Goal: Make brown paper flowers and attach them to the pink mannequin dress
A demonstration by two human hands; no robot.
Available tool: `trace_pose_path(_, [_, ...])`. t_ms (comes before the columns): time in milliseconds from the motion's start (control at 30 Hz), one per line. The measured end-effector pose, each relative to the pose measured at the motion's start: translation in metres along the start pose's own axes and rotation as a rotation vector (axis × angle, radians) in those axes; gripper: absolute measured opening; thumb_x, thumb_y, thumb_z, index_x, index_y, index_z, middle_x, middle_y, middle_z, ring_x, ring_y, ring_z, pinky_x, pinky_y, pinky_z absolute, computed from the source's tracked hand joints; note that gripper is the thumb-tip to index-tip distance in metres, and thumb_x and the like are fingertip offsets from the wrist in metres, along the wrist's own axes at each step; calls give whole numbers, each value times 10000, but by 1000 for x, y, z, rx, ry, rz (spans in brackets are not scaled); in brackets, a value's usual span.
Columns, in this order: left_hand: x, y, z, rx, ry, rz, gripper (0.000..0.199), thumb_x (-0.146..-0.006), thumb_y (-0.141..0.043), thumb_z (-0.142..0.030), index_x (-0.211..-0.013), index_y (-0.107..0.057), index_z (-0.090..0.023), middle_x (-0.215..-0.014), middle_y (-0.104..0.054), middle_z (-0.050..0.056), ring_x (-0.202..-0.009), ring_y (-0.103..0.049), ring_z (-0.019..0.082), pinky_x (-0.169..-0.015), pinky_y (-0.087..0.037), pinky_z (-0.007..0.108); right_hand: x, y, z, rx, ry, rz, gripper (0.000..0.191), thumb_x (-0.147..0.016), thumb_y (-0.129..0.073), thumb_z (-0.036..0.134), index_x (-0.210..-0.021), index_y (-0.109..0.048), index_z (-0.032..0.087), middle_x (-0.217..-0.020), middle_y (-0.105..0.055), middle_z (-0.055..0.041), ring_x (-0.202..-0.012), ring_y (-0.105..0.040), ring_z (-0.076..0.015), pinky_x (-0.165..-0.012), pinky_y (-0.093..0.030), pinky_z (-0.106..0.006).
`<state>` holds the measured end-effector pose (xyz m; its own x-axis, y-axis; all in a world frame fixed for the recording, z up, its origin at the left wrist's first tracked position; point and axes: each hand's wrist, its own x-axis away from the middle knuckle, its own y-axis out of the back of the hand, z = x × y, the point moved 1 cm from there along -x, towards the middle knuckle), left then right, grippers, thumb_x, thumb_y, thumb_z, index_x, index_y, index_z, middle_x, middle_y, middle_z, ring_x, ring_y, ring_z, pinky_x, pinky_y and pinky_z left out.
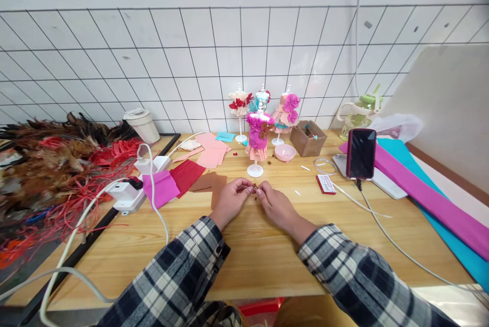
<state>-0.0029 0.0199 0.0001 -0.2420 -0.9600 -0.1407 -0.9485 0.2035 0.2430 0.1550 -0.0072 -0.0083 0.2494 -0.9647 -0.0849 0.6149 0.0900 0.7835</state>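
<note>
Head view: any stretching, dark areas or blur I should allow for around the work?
Head view: wall tiles slant and stretch toward the sides; head view: the top right corner darkens; head view: left hand and right hand look reasonably clear, but the brown piece between them is too small to make out.

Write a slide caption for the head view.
Left hand and right hand pinch a small brown piece before a magenta-ruffled miniature dress form, three other dress forms behind.

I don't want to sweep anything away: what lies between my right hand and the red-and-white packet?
In the head view, a small white piece lies between your right hand and the red-and-white packet.
</note>
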Motion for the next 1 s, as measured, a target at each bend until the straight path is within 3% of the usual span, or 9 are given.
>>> trace_pose_path(500, [2, 0, -4, 33, 8, 75, 180, -755, -612, -321, -837, -603, -160, -789, -682, 37, -778, -635, 173, -769, -496, 305, -2, 2, -5, -89, 60, -6, 267, -965, -252, 399, -908, -443, 223, -771, -595, -22, -740, -578, -171, -665, -375, -256])
trace_pose_path(1000, [0, 3, 4, 12, 19, 123, 205, -758, -619, -343, -829, -620, -151, -769, -658, 31, -739, -610, 162, -707, -472, 266, -7, 1, -12, -452, 120, 52, 316, -920, -383, 455, -832, -530, 190, -740, -543, 11, -709, -489, -124, -683, -382, -241])
